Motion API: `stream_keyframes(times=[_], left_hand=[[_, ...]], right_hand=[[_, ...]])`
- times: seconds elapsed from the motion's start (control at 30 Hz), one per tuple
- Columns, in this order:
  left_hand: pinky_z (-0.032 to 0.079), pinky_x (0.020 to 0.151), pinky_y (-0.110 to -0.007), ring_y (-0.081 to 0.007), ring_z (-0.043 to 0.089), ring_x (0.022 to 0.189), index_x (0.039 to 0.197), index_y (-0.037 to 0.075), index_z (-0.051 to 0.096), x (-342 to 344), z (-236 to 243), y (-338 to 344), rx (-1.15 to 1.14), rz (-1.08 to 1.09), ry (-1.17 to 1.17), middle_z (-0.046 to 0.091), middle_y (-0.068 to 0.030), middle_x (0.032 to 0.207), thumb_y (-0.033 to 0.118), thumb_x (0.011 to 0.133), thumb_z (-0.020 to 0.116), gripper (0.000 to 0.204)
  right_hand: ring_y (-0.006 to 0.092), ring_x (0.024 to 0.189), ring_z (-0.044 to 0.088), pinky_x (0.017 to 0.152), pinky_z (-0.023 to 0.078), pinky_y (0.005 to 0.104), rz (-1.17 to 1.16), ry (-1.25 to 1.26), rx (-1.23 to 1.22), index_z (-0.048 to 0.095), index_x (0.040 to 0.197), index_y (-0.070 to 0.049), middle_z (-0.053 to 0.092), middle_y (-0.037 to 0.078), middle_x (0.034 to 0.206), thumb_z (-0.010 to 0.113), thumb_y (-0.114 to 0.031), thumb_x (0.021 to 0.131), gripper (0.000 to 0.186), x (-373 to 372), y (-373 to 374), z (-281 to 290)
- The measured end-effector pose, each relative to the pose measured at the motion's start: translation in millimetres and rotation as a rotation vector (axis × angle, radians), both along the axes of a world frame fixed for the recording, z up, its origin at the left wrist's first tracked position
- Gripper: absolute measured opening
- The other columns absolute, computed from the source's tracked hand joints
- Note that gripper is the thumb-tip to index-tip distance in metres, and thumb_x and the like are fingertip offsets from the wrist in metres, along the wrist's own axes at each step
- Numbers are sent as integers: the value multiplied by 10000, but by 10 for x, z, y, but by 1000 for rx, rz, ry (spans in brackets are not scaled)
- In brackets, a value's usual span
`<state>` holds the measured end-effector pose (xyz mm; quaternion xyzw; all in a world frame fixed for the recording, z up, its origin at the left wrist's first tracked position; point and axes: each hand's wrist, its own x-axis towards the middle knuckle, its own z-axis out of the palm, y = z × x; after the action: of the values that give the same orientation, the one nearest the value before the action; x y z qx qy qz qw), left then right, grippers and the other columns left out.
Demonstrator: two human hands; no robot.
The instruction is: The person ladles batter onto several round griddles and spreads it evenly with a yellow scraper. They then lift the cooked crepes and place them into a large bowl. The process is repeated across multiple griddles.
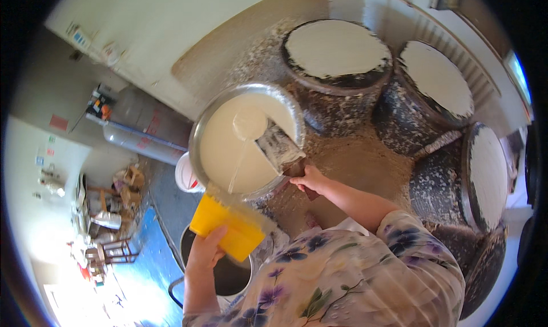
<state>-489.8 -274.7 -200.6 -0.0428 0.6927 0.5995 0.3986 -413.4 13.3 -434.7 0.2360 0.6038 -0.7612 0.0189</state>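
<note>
My left hand [208, 250] grips a yellow scraper-like tool [228, 227] with a pale, coated edge, tilted beside the near rim of a large metal basin [196, 135]. Cream-coloured liquid [220, 127] fills much of the basin. A thin pale streak lies between the tool's edge and a rounded pale patch in the liquid; whether it falls or floats I cannot tell. My right hand [311, 179] is closed on the brown handle of a broad scraper [278, 146]. Its smeared flat blade reaches over the basin's right side.
Several large dark, splattered vats [337, 111] with white contents stand to the right. Below the yellow tool is a dark-insided pot [231, 275], and a white bucket [185, 175] sits left of the basin. Grey cylinders [145, 118] and a wooden stool [117, 250] are farther left.
</note>
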Motion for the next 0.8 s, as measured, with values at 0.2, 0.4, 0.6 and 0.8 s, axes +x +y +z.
stream_keyframes(times=[0.2, 0.4, 0.6, 0.8], left_hand=[[505, 749, -347, -239, 592, 919, 1166, 36, 467, 609, 500, 296, -85, -147, 96, 571, -93, 1041, 74, 753, 599, 435], [519, 719, -358, -252, 590, 925, 1198, 41, 434, 1514, 672, 1101, -37, -526, 84, 560, -97, 1062, 108, 693, 664, 559], [489, 754, -334, -217, 569, 961, 1209, 48, 429, 2930, 836, 2448, -27, -1066, -48, 560, -81, 1075, 68, 762, 596, 477], [476, 650, -260, -119, 571, 775, 1043, 24, 565, 4639, 562, 3670, 14, -1666, 18, 617, -39, 863, 163, 766, 659, 324]], right_hand=[[104, 459, 492, 455, 387, 272, -140, -99, 192, 507, 736, -56, 530, 18, 514, 689, -177, 736, 218, 884, 375, -6], [133, 493, 521, 478, 410, 292, -531, -100, 206, 497, 779, -30, 555, 51, 571, 708, -205, 735, 278, 2964, 784, 99], [108, 503, 493, 454, 401, 279, -1053, -87, 128, 542, 886, -12, 543, 21, 621, 686, -93, 732, 227, 5653, 852, 296], [108, 510, 467, 458, 377, 262, -1771, 29, 70, 540, 817, -32, 519, 9, 639, 679, -79, 735, 169, 7915, 56, 771]])
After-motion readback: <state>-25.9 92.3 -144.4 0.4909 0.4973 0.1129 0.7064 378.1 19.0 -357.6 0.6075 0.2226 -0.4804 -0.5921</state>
